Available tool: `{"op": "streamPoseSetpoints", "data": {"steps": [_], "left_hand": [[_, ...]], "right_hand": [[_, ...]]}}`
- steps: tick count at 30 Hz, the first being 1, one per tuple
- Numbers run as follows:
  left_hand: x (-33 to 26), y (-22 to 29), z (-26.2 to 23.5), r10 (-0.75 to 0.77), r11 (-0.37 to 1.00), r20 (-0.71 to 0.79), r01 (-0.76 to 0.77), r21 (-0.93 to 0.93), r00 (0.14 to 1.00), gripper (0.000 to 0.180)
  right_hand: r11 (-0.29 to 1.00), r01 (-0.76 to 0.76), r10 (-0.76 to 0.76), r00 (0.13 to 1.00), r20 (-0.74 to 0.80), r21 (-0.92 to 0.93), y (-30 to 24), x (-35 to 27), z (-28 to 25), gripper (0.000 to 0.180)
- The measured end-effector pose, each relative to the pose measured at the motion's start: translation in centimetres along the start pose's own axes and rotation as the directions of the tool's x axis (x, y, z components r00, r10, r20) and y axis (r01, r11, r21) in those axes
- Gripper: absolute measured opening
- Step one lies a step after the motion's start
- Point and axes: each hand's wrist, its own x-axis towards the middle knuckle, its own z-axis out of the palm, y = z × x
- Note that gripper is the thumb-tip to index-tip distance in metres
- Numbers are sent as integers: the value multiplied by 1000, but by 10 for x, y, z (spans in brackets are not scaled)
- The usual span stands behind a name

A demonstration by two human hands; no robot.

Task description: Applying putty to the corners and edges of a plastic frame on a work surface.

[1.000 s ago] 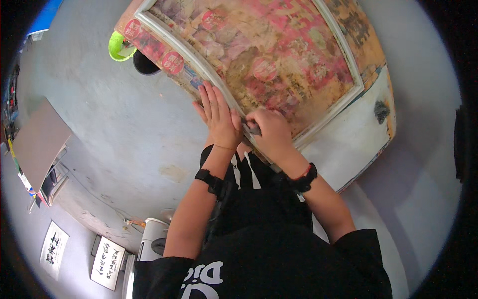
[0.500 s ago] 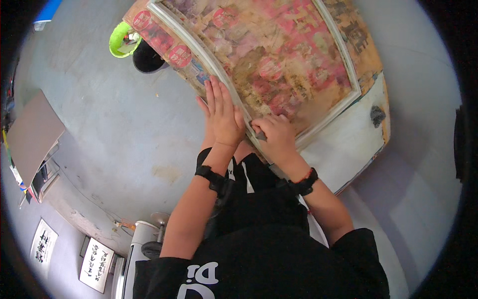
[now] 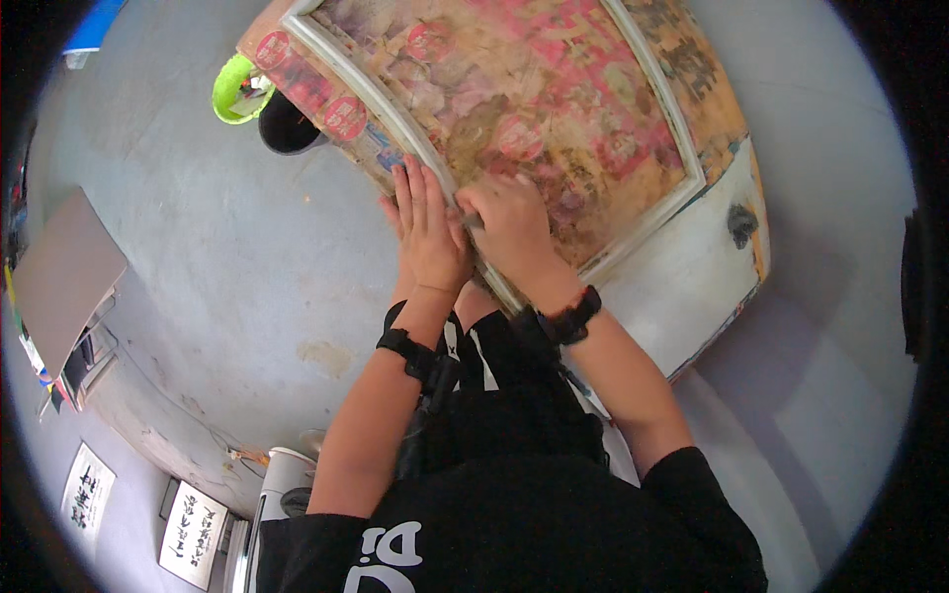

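Hands meet at the near edge of the surface (image 3: 682, 267). We press our left hand (image 3: 430, 232) flat, fingers together, on the pale frame strip (image 3: 395, 114) lying across the paper-covered top. Our right hand (image 3: 514, 222) is closed around a small tool (image 3: 473, 221), just beside the left hand, against the same strip.

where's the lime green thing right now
In the head view the lime green object sits on the grey floor at upper left, beside a black round object, just off the left corner of the paper-covered worktable.
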Motion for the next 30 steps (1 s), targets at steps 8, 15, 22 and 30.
{"op": "streamPoseSetpoints", "data": {"steps": [8,15,22,30], "left_hand": [[0,-4,-1,36,999,1,-36,26,999,59],[1,0,-1,25,1000,15,-24,-17,1000,58],[0,-4,-2,68,998,-7,-68,5,998,62],[0,1,-8,1,1000,132,0,-10,991,61]], "right_hand": [[999,-37,36,996,76,13,1,-20,-2,10],[994,90,-92,995,-29,-70,5,57,4,8],[999,50,-50,999,-18,1,6,19,10,7],[981,187,-192,977,-94,-60,7,86,10,8]]}}
